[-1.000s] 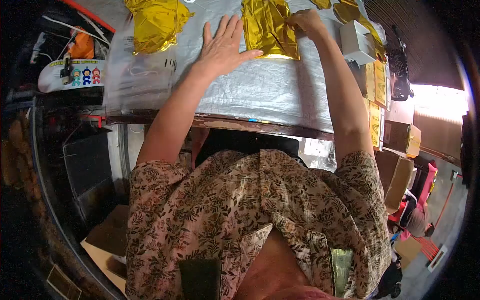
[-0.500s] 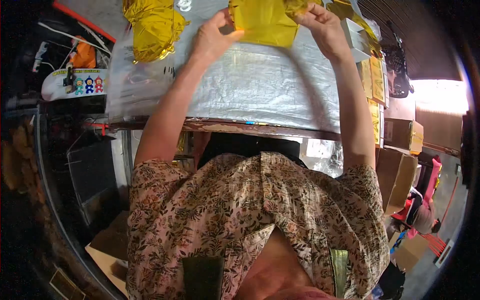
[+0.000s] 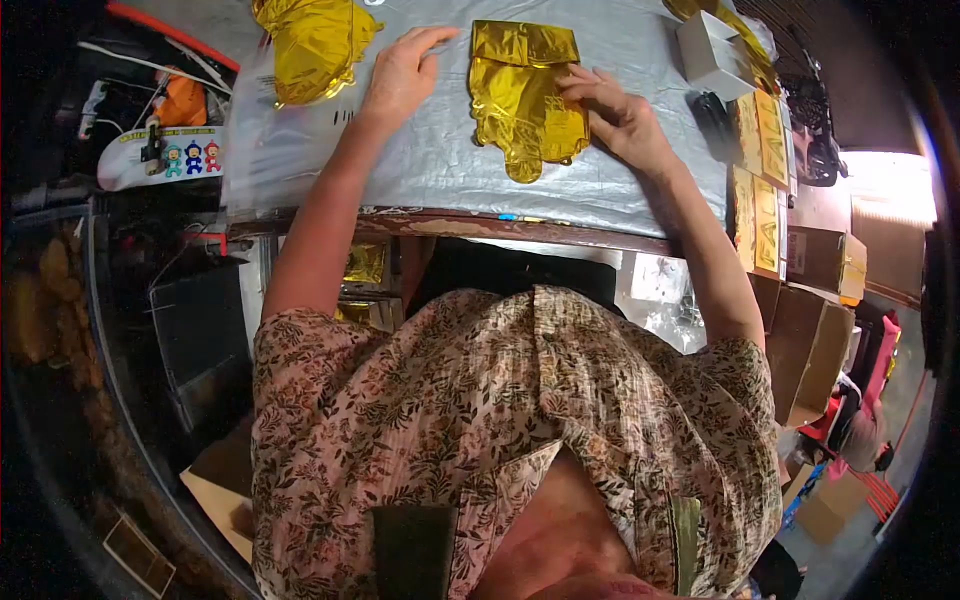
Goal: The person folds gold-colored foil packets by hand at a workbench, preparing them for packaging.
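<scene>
Loosely parted, the fingers of my right hand [image 3: 628, 122] rest over the right edge of the gold foil piece [image 3: 515, 88], with the thumb apart from them. To its left, my left hand [image 3: 398, 85] is spread and holds nothing, its fingertips near the foil but not touching. The foil lies between my hands on the silver sheet [image 3: 430, 172], its top folded into a band. Farther left lies another gold foil piece [image 3: 312, 50]; to the right stands a white box [image 3: 706, 55], near yellow boxes [image 3: 768, 138].

And there on the right, a white box [image 3: 701, 62] stands near yellow cartons [image 3: 765, 137], cartoon figures [image 3: 193, 158] brightening a white board [image 3: 122, 174] far left!
</scene>
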Demonstrator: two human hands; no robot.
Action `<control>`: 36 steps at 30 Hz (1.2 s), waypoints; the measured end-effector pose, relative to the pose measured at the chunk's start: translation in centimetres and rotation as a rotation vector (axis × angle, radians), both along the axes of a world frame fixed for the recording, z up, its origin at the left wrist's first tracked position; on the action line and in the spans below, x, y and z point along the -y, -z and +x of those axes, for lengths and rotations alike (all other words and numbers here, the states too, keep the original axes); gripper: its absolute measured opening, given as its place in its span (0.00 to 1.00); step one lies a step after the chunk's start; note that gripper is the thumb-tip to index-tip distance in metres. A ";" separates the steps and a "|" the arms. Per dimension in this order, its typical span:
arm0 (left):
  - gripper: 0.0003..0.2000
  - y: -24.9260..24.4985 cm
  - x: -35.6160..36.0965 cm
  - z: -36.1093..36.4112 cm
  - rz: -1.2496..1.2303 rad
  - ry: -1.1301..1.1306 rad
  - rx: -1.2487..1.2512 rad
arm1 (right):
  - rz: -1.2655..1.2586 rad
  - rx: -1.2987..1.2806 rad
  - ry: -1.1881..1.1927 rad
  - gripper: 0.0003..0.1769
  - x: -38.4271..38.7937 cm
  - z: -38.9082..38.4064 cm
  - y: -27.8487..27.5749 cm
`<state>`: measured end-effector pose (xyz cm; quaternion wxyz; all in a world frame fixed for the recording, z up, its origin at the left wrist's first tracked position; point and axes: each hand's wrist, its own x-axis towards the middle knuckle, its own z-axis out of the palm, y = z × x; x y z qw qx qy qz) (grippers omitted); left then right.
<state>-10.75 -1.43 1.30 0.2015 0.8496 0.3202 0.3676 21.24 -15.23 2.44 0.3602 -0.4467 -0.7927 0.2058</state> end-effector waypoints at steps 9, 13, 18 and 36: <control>0.17 0.7 1.3 1.5 -0.203 -0.095 0.040 | -0.045 -0.121 0.273 0.28 -0.5 -2.4 -0.9; 0.18 0.8 1.5 2.2 -0.338 -0.100 0.068 | 0.114 0.198 0.275 0.27 -0.9 -2.3 1.1; 0.19 0.0 1.7 2.2 -0.452 -0.084 0.057 | 0.073 0.187 0.260 0.25 -0.7 -2.4 1.4; 0.32 -1.7 0.5 3.0 -0.342 -0.211 -0.242 | 0.220 0.348 0.261 0.20 0.1 -9.4 0.3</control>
